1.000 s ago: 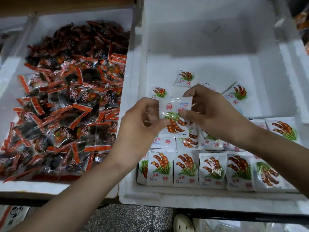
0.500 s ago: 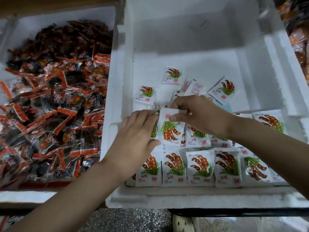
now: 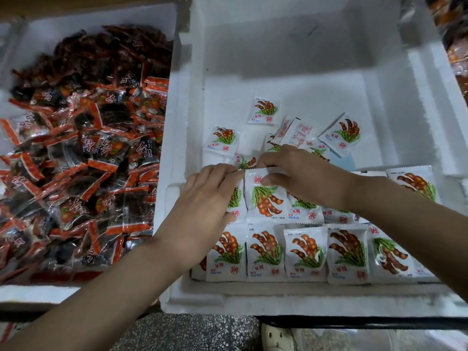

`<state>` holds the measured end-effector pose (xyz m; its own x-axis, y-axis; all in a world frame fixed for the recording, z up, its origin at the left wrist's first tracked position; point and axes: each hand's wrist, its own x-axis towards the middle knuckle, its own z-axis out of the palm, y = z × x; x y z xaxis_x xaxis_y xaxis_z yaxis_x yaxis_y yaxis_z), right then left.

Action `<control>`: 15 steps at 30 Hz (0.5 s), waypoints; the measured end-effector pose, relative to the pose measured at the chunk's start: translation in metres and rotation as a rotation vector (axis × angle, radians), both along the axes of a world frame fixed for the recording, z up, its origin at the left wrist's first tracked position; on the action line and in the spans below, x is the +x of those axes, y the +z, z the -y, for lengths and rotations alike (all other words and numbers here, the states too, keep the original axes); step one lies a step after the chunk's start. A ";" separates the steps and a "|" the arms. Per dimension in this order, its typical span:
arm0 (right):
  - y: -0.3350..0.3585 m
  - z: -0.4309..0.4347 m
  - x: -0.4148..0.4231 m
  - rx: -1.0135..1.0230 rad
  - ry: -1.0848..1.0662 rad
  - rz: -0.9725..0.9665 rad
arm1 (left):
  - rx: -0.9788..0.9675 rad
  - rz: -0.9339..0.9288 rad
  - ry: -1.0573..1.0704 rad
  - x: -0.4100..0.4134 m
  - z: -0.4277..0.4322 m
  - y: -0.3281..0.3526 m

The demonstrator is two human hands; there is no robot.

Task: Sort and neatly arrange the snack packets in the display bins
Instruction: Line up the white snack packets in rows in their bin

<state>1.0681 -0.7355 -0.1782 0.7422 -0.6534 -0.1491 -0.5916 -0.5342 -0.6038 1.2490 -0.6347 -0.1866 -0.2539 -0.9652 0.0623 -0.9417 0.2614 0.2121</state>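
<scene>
A white packet printed with brown pods (image 3: 266, 196) lies in the second row inside the white foam bin (image 3: 182, 138). My right hand (image 3: 301, 176) pinches its top edge between thumb and fingers. My left hand (image 3: 207, 198) rests just left of it, fingertips at the packet's top left corner, covering a neighbouring packet. A front row of the same packets (image 3: 306, 254) stands neatly along the bin's near wall. Several loose packets (image 3: 263, 111) lie scattered behind the hands.
The foam bin on the left (image 3: 15, 69) is heaped with dark packets with orange-red ends (image 3: 83, 158). Orange packets (image 3: 458, 54) show at the far right edge. The back half of the white bin's floor is bare. Speckled floor lies below.
Both hands lowered the packet from above the bin down into the second row. The camera shifted, so the bins appear further left.
</scene>
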 end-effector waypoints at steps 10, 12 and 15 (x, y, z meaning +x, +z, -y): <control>0.002 -0.002 -0.012 -0.133 -0.088 0.169 | -0.050 -0.050 0.012 0.002 0.008 0.009; 0.003 0.009 -0.019 -0.154 -0.160 0.187 | -0.044 -0.120 0.041 0.000 0.021 0.016; 0.000 0.034 -0.030 -0.178 -0.256 0.156 | 0.005 -0.198 0.091 -0.005 0.052 0.022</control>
